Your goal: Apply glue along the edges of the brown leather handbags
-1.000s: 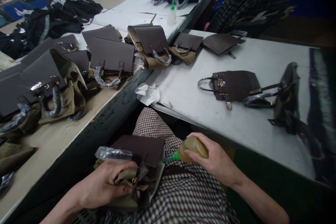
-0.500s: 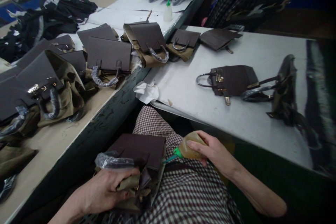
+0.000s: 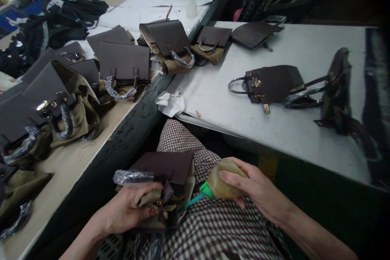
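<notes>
A dark brown handbag (image 3: 170, 166) with a khaki lining lies across my lap, its handle wrapped in clear plastic. My left hand (image 3: 131, 207) grips the bag by its folded lining and straps, fingers closed. Wrapped round a yellowish squeeze bottle (image 3: 227, 178) is my right hand (image 3: 246, 183). The bottle has a green cap and a thin green-blue nozzle, tilted down to the left. Its tip is at the bag's right side edge; whether it touches, I cannot tell.
Several unfinished handbags (image 3: 124, 61) crowd the bench on the left. More bags, among them a brown handbag (image 3: 274, 83), lie on the white table (image 3: 207, 93). Crumpled white paper (image 3: 170, 103) sits at its near corner. Another glue-type bottle (image 3: 191, 6) stands farther back.
The bottle's nozzle has moved down along the bag's side edge, toward me. My left hand keeps its hold, and the bag has shifted slightly.
</notes>
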A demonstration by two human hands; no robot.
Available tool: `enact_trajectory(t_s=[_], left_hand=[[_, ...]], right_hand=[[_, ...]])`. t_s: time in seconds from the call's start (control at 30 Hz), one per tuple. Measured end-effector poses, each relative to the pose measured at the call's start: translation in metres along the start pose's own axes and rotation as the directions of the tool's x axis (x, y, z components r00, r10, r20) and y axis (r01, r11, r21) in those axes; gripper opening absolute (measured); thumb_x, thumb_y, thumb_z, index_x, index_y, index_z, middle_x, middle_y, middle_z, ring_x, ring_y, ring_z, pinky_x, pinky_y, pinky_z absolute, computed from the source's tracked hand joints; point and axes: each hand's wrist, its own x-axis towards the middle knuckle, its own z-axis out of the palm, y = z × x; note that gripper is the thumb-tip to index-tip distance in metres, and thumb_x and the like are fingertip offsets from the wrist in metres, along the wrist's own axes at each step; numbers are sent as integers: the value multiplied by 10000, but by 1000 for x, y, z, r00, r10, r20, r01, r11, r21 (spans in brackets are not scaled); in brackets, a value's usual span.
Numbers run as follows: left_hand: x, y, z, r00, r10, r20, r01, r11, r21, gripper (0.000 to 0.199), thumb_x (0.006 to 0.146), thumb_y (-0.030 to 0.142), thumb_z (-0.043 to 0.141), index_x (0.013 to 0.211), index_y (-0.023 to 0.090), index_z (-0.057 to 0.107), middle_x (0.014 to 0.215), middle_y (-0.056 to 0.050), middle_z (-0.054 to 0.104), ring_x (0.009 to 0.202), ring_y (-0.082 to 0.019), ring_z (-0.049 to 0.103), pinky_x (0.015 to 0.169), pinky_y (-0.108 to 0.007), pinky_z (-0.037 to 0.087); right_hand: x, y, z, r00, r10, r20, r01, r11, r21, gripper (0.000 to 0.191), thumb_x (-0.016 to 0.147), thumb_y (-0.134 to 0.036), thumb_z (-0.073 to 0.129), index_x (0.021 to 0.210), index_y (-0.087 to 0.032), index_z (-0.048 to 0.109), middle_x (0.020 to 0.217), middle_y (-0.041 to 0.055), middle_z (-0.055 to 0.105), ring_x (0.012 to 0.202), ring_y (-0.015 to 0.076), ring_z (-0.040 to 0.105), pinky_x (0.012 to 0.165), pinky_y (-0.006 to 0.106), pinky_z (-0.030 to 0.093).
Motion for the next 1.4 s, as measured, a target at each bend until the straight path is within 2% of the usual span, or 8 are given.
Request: enact_trajectory(t_s=[0.1,0.27,0.43,0.53,0.67,0.97,1.2,1.4], left_hand=[[1,1,0,1000,5,-16,-5,1000,-9,329,857,257,672,1178,231,741,1096,-29,815,970,-188,765,849,-208,569],[1,-8,1,990,74,-119,-80,996,-46,342,895,432,718,1166,225,749,1039,-42,818,905,-187,770,805,-205,579],[-2,-14,3,973,92,-210,-105,993,-48,442,868,539,747,1150,199,773,1000,-63,830,885,-194,785,817,-206,598],[-1,-13,3,976,70,-205,-82,995,-51,471,852,552,760,1154,191,781,1008,-74,832,891,-205,787,840,-225,607],[1,-11,2,990,35,-137,-53,991,-123,504,877,591,717,1180,193,770,1049,-86,826,927,-230,782,854,-266,617],[1,-7,-1,984,21,-175,-49,986,-157,557,848,675,712,1124,196,778,981,-79,821,876,-232,765,805,-275,600],[6,-5,-2,978,53,-201,-86,984,-156,512,863,649,716,1128,215,770,991,-65,825,887,-220,764,814,-262,585],[4,-8,0,983,34,-180,-64,984,-164,469,848,601,754,1099,204,773,969,-60,817,870,-223,756,795,-261,581]], right_hand=[[-13,-2,10,999,-16,28,14,997,77,348,924,-514,739,1036,-192,667,872,31,639,673,148,529,414,176,446],[-27,-2,22,999,-35,-18,37,981,188,326,906,-500,764,989,-198,672,852,26,613,670,146,489,419,172,461],[-27,0,19,999,-20,-45,27,988,152,360,904,-535,750,998,-197,670,861,32,625,663,149,492,402,176,430],[-24,-1,10,998,-41,-37,42,999,31,375,931,-559,717,1042,-206,656,874,24,649,610,127,497,433,196,440],[-24,-3,4,993,-79,-85,74,995,-67,386,933,-570,715,1095,-227,642,872,8,657,556,113,498,452,218,451],[-33,-4,24,990,-61,-126,67,997,40,473,880,-613,746,1143,-237,632,901,33,686,561,140,537,455,247,499],[-35,8,22,978,-87,-191,106,990,90,464,896,-576,749,1210,-269,599,1006,44,673,691,186,598,464,253,540],[-35,4,20,992,-72,-105,81,993,85,383,939,-543,713,1160,-240,635,932,35,679,607,141,531,457,229,491]])
